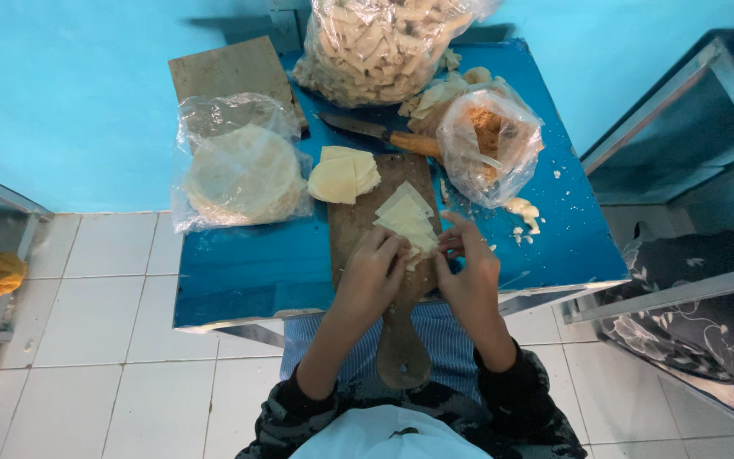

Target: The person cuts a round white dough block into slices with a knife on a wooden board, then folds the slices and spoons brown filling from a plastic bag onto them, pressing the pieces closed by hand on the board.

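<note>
My left hand [377, 270] and my right hand [467, 263] meet over a wooden paddle board [358, 219] on a blue table [239, 263]. Both pinch a pale dough sheet [422, 247] at the near end of a small stack of square dough sheets [405, 214]. A second pile of cut sheets [343, 175] lies at the board's far left corner. The part of the sheet between my fingers is hidden.
A clear bag of round wrappers [244, 174] sits left of the board, a bag with brownish filling [490, 144] to the right, a big bag of folded pieces [380, 47] at the back. A knife [375, 134] lies behind the board. Metal shelving [690, 127] stands to the right.
</note>
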